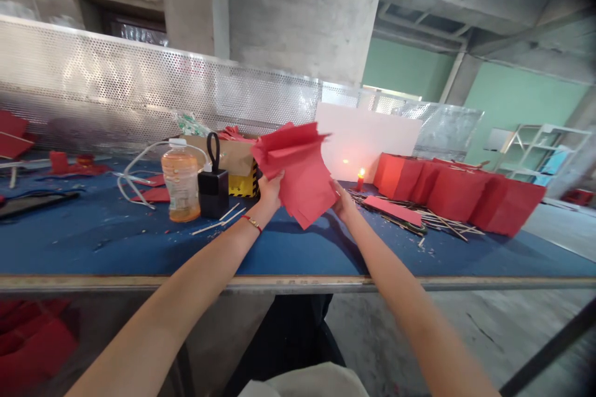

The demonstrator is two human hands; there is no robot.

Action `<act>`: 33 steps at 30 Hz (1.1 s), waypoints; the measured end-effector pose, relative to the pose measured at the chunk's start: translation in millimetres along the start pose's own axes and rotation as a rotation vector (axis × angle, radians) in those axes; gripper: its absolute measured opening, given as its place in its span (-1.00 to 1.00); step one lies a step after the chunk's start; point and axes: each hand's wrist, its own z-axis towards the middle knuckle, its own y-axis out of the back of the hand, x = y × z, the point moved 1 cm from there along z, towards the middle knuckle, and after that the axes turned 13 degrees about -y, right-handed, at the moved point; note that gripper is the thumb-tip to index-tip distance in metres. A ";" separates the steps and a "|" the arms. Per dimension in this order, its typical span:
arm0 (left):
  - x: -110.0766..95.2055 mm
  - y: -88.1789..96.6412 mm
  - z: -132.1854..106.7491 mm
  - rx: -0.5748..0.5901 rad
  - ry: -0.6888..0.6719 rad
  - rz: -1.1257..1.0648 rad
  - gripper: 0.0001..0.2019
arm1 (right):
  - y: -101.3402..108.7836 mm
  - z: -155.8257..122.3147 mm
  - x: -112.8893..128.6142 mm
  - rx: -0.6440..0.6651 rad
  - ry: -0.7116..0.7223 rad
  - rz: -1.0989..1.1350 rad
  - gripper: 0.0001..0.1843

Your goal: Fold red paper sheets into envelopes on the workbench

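- From my remote station, I have the left hand (270, 191) closed on splayed red paper sheets (307, 181), held above the blue tabletop (298, 254).
- My right hand (343, 201) touches their opposite edge; I can't tell whether it pinches.
- I'd call this step sheet handling; the next move calls for steady edges.
- Beyond, rightward: lit candle (361, 180).
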 end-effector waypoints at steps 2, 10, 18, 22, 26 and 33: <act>1.6 0.7 -1.3 -0.042 -0.076 0.025 -0.73 | -11.5 -8.6 -3.1 0.104 -0.134 0.076 -0.72; 7.7 -4.6 -17.5 0.122 0.040 -0.119 -0.73 | -33.3 -24.2 -7.7 0.146 -0.183 0.332 -0.59; 11.8 1.4 -13.4 0.444 0.143 0.025 -0.49 | -5.9 -7.9 4.4 -0.061 0.154 0.219 -0.52; -1.2 10.7 16.1 0.330 0.030 0.039 -0.55 | 14.8 -2.3 19.2 -0.229 0.309 0.084 -0.54; -16.4 20.1 36.5 0.380 -0.060 0.123 -0.51 | 27.2 -1.0 24.1 -0.250 0.308 0.074 -0.54; -18.5 28.9 41.4 0.391 -0.162 0.330 -0.45 | 27.3 -1.2 15.2 -0.123 0.139 0.067 -0.57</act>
